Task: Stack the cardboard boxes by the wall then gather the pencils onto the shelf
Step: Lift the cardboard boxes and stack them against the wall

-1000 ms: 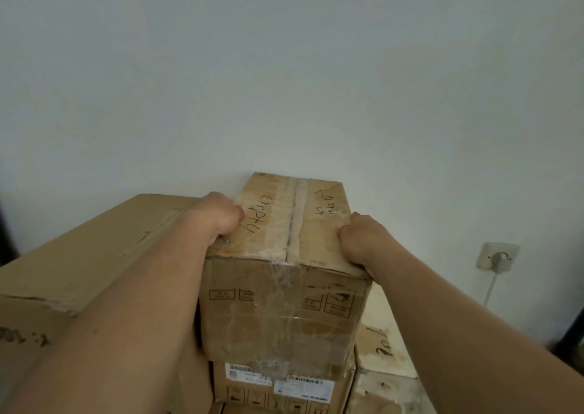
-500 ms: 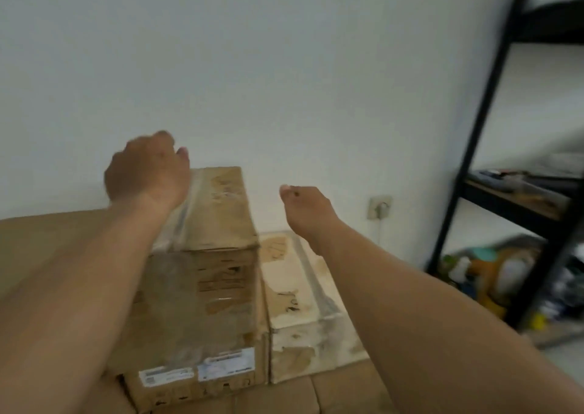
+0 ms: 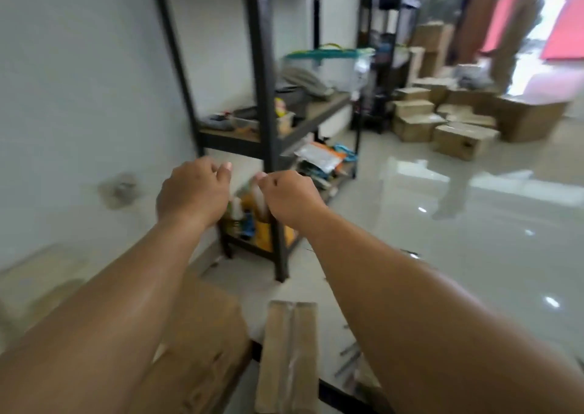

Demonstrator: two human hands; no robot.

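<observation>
My left hand (image 3: 192, 192) and my right hand (image 3: 292, 197) hang in the air side by side, fingers loosely curled, holding nothing. They are in front of a black metal shelf unit (image 3: 265, 123) that stands against the white wall. Below my forearms lie a brown cardboard box (image 3: 208, 337) and a narrow taped cardboard box (image 3: 289, 353). A few thin grey sticks, possibly pencils (image 3: 349, 355), lie on the floor just right of the narrow box; blur keeps me from telling for sure.
The shelf's boards carry a teal-lidded plastic tub (image 3: 328, 62), small clutter and bottles (image 3: 249, 221) at the bottom. A pile of cardboard boxes (image 3: 442, 119) sits far right on the glossy tiled floor (image 3: 458, 239). A wall socket (image 3: 118, 189) shows blurred at left.
Both hands let go of the top box of the stack and lifted off it. My view swung right from the wall and stack to the black shelf and open floor.
</observation>
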